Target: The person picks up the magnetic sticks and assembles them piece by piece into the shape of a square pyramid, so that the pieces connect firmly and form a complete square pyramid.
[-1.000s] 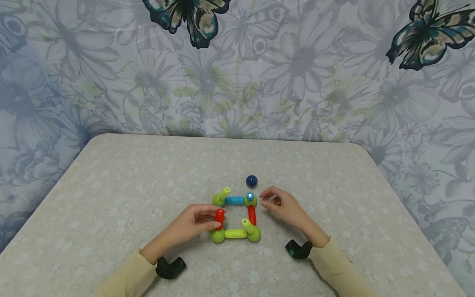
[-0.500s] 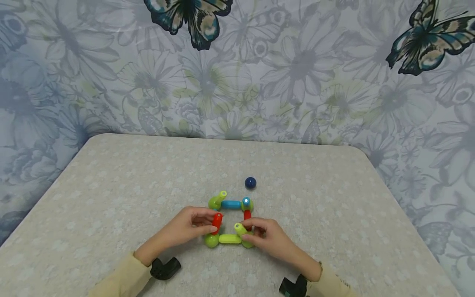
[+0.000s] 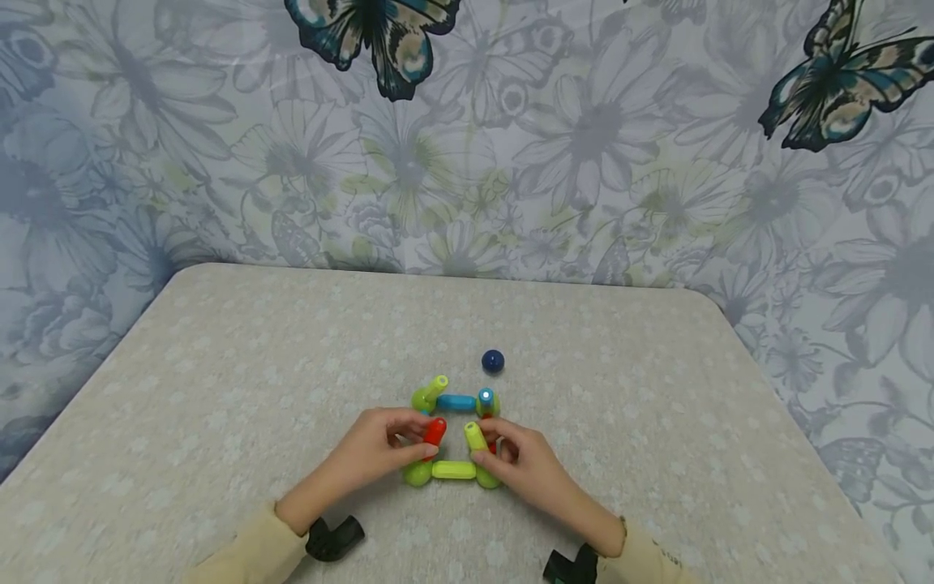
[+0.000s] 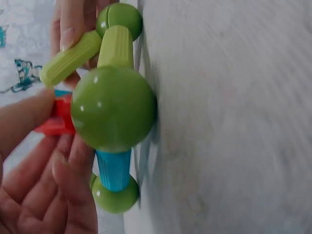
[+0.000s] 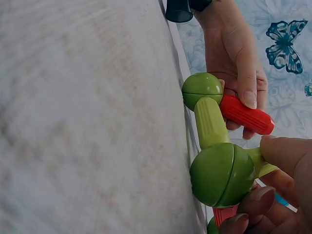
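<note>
A square frame of green balls and coloured rods lies on the table. My left hand (image 3: pixel 387 446) pinches the red rod (image 3: pixel 435 432) that rises from the near left green ball (image 4: pixel 114 108). With thumb and fingers my right hand (image 3: pixel 527 456) pinches the yellow-green rod (image 3: pixel 475 435) standing on the near right green ball (image 5: pixel 222 174). Both held rods lean inward. A flat yellow-green rod (image 3: pixel 454 470) joins the two near balls. At the back, a blue rod (image 3: pixel 456 402) links the far balls, which carry an upright yellow-green rod (image 3: pixel 439 384) and an upright blue rod (image 3: pixel 486 397).
Behind the frame a dark blue ball (image 3: pixel 493 362) lies alone on the patterned table (image 3: pixel 292 341). Black wrist devices (image 3: pixel 336 538) are worn at both sleeves. A floral wall covering (image 3: pixel 467 146) rises beyond the table's back edge.
My right hand has come down and left from beside the far right corner to grip the near right upright. The left hand keeps its red rod, which now tilts more inward.
</note>
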### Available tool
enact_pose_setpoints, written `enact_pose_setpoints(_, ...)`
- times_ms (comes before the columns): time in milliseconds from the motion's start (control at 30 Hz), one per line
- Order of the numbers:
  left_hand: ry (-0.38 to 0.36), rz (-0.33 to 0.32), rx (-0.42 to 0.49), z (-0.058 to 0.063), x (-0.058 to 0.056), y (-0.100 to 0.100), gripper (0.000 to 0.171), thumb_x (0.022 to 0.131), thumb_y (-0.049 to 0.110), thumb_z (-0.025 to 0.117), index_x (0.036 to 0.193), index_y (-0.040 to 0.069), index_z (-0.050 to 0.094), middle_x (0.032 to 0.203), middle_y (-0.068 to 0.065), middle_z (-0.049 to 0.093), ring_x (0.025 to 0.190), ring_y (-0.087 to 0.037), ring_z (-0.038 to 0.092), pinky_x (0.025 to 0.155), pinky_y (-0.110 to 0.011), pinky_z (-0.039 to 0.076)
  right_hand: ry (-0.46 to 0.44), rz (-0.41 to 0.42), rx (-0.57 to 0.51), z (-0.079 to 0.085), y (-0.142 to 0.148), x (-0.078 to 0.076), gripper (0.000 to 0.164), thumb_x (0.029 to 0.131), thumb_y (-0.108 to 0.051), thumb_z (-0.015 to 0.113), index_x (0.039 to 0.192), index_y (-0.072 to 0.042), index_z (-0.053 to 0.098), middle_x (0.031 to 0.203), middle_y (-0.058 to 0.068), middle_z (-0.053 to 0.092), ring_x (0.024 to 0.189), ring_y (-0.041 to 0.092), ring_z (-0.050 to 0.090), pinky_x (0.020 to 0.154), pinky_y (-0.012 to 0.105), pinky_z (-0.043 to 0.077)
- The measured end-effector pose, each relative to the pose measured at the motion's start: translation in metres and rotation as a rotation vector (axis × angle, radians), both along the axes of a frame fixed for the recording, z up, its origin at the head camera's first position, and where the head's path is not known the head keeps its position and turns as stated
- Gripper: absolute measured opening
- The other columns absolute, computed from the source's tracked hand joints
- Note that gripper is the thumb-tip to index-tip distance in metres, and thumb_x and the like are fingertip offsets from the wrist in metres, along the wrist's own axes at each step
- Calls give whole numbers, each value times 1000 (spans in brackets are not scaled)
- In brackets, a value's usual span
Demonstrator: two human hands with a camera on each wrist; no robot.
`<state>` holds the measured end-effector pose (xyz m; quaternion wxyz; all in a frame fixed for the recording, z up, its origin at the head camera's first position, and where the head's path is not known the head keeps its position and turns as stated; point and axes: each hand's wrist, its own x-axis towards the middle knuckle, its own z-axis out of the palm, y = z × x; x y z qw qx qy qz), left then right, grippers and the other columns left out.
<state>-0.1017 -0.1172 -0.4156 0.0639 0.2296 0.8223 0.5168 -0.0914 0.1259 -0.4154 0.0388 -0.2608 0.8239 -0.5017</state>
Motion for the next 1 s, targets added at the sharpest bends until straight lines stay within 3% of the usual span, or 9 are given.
enact_pose_setpoints(133, 42, 14, -37, 1, 2, 3, 30, 80, 24, 76, 104, 7, 69, 86, 6, 67, 76, -8, 61, 58, -26, 49, 18, 4, -3, -11, 2, -4, 26, 85, -14, 70, 110, -9, 64, 89, -1, 64, 48, 1, 37, 41, 19, 33)
enact_pose_setpoints(367, 54, 21, -26, -1, 4, 6, 31, 79, 23, 77, 103, 5, 70, 86, 4, 67, 74, -9, 60, 56, -26, 49, 46, 10, -2, -11, 2, -3, 28, 86, -16, 70, 111, -9, 63, 89, -1, 62, 49, 1, 39, 41, 20, 35)
enact_pose_setpoints(433, 56, 23, -18, -1, 4, 7, 32, 78, 23, 78, 103, 4, 69, 85, 4, 66, 73, -10, 60, 55, -25, 49, 48, -23, -22, -9, 3, -4, 24, 87, -16, 69, 110, -10, 63, 89, -3, 61, 50, 3, 41, 43, 20, 37)
enact_pose_setpoints(567, 61, 27, -20, 0, 4, 9, 33, 78, 23, 78, 102, 3, 69, 83, 5, 65, 72, -9, 58, 55, -25, 49, 156, -153, -87, -5, 11, -10, 17, 88, -12, 67, 105, -10, 64, 89, -4, 59, 62, 11, 50, 50, 23, 42)
enact_pose_setpoints(667, 71, 34, -36, 3, 2, 8, 32, 79, 26, 77, 102, 5, 69, 81, 8, 63, 71, -8, 57, 55, -24, 47, 253, -181, -62, -3, 17, -18, 28, 86, -6, 67, 114, -7, 61, 103, 1, 61, 84, 16, 57, 62, 29, 49)
enact_pose_setpoints(767, 136, 97, -53, 8, -5, 3, 31, 80, 27, 76, 104, 9, 68, 82, 6, 62, 73, -11, 57, 57, -27, 47, 242, -107, 10, -1, 18, -26, 45, 85, -3, 68, 128, -6, 55, 124, 4, 56, 108, 18, 54, 80, 36, 49)
enact_pose_setpoints(867, 233, 161, -95, 11, -19, -2, 42, 80, 21, 76, 118, 9, 61, 98, -2, 64, 89, -16, 58, 67, -32, 49, 211, -40, 63, 0, 15, -33, 47, 86, -4, 67, 131, -7, 53, 129, 2, 54, 118, 16, 49, 91, 38, 44)
enact_pose_setpoints(933, 263, 139, -125, 10, -29, -4, 52, 81, 14, 75, 129, 7, 54, 113, -9, 62, 102, -22, 57, 77, -38, 49, 212, -18, 89, -1, 12, -38, 44, 86, -4, 67, 129, -8, 56, 126, 1, 57, 118, 15, 49, 94, 36, 42)
enact_pose_setpoints(1000, 250, 75, -161, 8, -37, -5, 55, 83, 11, 72, 133, 5, 51, 123, -9, 58, 111, -22, 54, 84, -39, 47, 236, -9, 112, 0, 9, -42, 40, 86, -2, 66, 125, -8, 59, 122, 1, 59, 115, 15, 52, 94, 36, 42)
